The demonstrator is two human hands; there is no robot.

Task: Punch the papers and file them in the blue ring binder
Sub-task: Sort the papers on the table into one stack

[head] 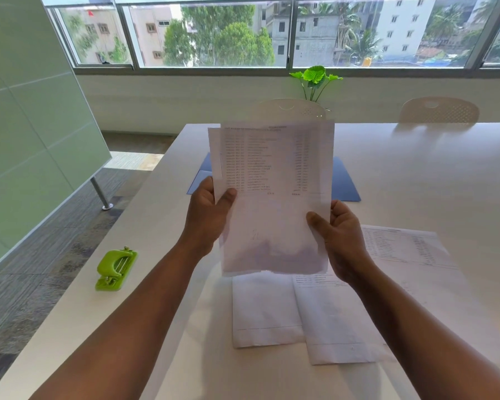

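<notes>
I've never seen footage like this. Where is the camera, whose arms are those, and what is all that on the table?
There is no machine here: a person wears one camera on the head, looking down at their own arms. The left hand and right hand each grip a side of a stack of printed papers, held upright above the white table. On the table lie more loose sheets, a green hole punch near the left edge, and a blue binder, mostly hidden behind the held papers. Chairs, a plant and windows stand beyond.
</notes>
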